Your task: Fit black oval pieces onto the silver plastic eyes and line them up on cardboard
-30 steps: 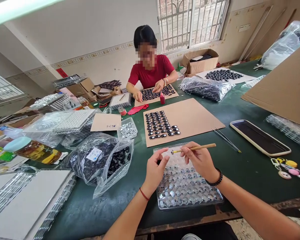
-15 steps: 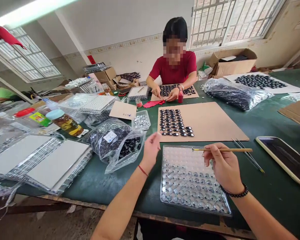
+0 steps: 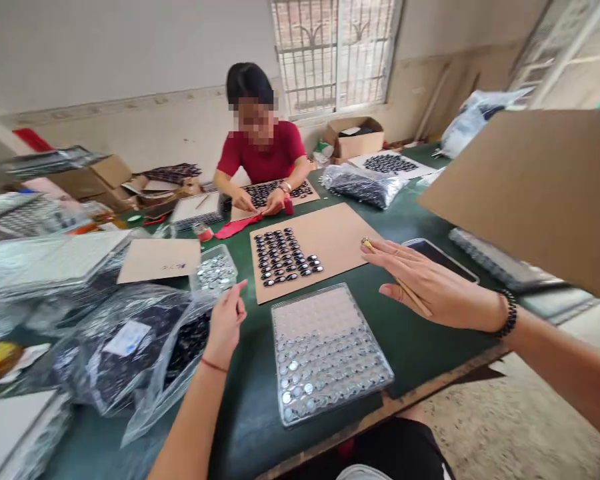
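A thin stick [image 3: 410, 293] is pinned under the flat, spread fingers of the right hand [image 3: 430, 283], while the left hand [image 3: 226, 321], fingers loosely curled on nothing, is held at the open bag of dark beads [image 3: 145, 347] left of the tray [image 3: 325, 350], so a bead seems about to be picked, which calls for a pinch.

Phone [image 3: 440, 260], cardboard box [image 3: 355, 139] and co-worker in red [image 3: 260, 157] across green table [image 3: 420, 347].

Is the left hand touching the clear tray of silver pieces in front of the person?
Apart. The head view shows the left hand at the open plastic bag, with bare green table between it and the clear tray.
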Demonstrator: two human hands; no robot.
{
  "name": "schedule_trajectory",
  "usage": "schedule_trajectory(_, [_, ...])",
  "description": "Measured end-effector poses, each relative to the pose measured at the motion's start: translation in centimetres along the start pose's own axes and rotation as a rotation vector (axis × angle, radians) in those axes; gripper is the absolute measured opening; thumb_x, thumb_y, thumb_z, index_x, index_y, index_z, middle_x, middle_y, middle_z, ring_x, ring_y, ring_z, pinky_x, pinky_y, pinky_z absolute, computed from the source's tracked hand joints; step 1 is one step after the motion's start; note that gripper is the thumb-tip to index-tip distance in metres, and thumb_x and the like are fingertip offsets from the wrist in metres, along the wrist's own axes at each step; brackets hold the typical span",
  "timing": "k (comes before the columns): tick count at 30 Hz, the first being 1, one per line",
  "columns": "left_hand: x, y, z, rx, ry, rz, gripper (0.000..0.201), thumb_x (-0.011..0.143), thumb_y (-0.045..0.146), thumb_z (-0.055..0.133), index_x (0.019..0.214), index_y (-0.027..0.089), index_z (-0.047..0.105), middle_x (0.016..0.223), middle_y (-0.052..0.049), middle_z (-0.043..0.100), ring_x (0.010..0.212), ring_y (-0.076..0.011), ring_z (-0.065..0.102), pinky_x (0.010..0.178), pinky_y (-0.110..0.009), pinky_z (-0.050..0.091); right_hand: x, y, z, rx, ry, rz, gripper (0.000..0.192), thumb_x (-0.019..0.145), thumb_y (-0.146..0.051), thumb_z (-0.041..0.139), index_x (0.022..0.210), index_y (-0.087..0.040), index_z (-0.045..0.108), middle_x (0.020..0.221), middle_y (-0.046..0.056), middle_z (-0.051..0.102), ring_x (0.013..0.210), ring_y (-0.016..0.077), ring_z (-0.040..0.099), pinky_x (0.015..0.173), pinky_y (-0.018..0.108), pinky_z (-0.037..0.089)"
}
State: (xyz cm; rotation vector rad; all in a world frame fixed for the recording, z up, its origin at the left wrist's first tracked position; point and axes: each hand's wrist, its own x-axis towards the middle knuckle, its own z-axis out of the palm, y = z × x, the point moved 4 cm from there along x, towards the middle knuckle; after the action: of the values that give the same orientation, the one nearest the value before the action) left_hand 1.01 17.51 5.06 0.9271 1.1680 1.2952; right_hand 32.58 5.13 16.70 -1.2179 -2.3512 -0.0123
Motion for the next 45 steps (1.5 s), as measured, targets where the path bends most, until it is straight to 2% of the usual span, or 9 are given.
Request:
schedule_trajectory(6, [0.0,-1.4,1.0,-0.021,-0.116,-0.01,0.027,0.069,0.034,0.06,0.086,0.012,0.061,0.042,0.007,0.038,0.032,-0.0016,0.024,0.029,-0.013,0.017,-2.8,-0.9,-4.4,-0.204,-0.206,0.078,0.052,0.088,-0.036,0.044,0.132,-0.017,0.026,0.138,0.01,0.023,0.126,0.0251,0.02,0.104,0.047,0.024])
schedule_trajectory(11, [-0.9,-1.9,2.4,-0.001,-0.177,-0.033,0.026,0.073,0.033,0.058,0.089,0.012,0.061,0.043,0.007,0.038,0.033,-0.0015,0.024,0.029,-0.013,0.017,-3.5,-2.2,-4.7,-0.192,-0.259,0.115,0.054,0.089,-0.038,0.041,0.134,-0.013,0.023,0.139,0.012,0.018,0.126,0.025,0.02,0.104,0.045,0.025])
schedule_trajectory(18, [-2.1,-2.5,3.0,-0.213,-0.298,-0.274,0.015,0.074,0.021,0.054,0.087,0.014,0.055,0.053,0.005,0.042,0.033,-0.0004,0.025,0.03,-0.011,0.016,-2.7,-3.3,-4.6,-0.209,-0.251,0.116,0.06,0.086,-0.046,0.043,0.134,-0.017,0.022,0.14,0.01,0.017,0.127,0.0253,0.017,0.104,0.045,0.024])
schedule_trajectory(22, [-3.0,-2.3,3.4,-0.159,-0.288,-0.25,0.02,0.067,0.01,0.056,0.085,0.014,0.05,0.066,0.002,0.05,0.039,-0.001,0.035,0.031,-0.011,0.019,-1.9,-3.7,-4.3,-0.145,-0.225,0.104,0.056,0.088,-0.045,0.04,0.134,-0.018,0.023,0.14,0.009,0.019,0.126,0.0248,0.02,0.103,0.045,0.026])
schedule_trajectory(25, [-4.3,-1.7,4.0,-0.115,-0.314,-0.197,0.016,0.07,0.015,0.054,0.085,0.015,0.048,0.071,0.0,0.054,0.04,-0.0013,0.035,0.032,-0.011,0.018,-1.0,-3.5,-2.7,0.041,-0.095,0.127,0.041,0.092,-0.036,0.031,0.131,-0.021,0.031,0.132,0.007,0.035,0.122,0.0212,0.032,0.101,0.041,0.03])
schedule_trajectory(28, [-5.5,-1.3,4.7,-0.074,-0.402,-0.17,0.018,0.075,0.026,0.052,0.087,0.016,0.045,0.072,-0.002,0.058,0.036,-0.0013,0.03,0.032,-0.014,0.014,0.8,-2.4,0.9,0.37,0.116,0.157,0.033,0.094,-0.032,0.029,0.121,-0.022,0.043,0.107,0.006,0.056,0.102,0.0177,0.051,0.09,0.035,0.041])
schedule_trajectory(33, [-6.5,-1.6,5.4,-0.072,-0.492,-0.176,0.02,0.077,0.034,0.049,0.084,0.018,0.038,0.067,0.001,0.06,0.033,-0.0011,0.023,0.036,-0.016,0.013,5.3,-1.1,7.9,0.792,0.291,0.119,0.032,0.092,-0.038,0.033,0.095,-0.017,0.058,0.078,0.004,0.056,0.073,0.015,0.055,0.068,0.028,0.046])
schedule_trajectory(39, [-6.7,-2.4,5.5,0.137,-0.458,-0.207,0.025,0.073,0.037,0.055,0.08,0.014,0.047,0.065,-0.002,0.061,0.038,-0.003,0.028,0.038,-0.019,0.017,5.2,-0.7,12.3,0.891,0.297,0.199,0.028,0.092,-0.036,0.034,0.091,-0.016,0.055,0.072,0.003,0.054,0.065,0.0136,0.051,0.059,0.026,0.042])
schedule_trajectory(45, [-6.7,-2.4,5.6,0.265,-0.384,-0.168,0.027,0.071,0.038,0.058,0.083,0.015,0.059,0.053,0.005,0.045,0.046,-0.0055,0.037,0.043,-0.018,0.024,3.8,-1.1,12.9,0.873,0.356,0.258,0.015,0.091,-0.029,0.039,0.089,-0.019,0.049,0.068,0.0,0.051,0.059,0.0122,0.05,0.056,0.025,0.041])
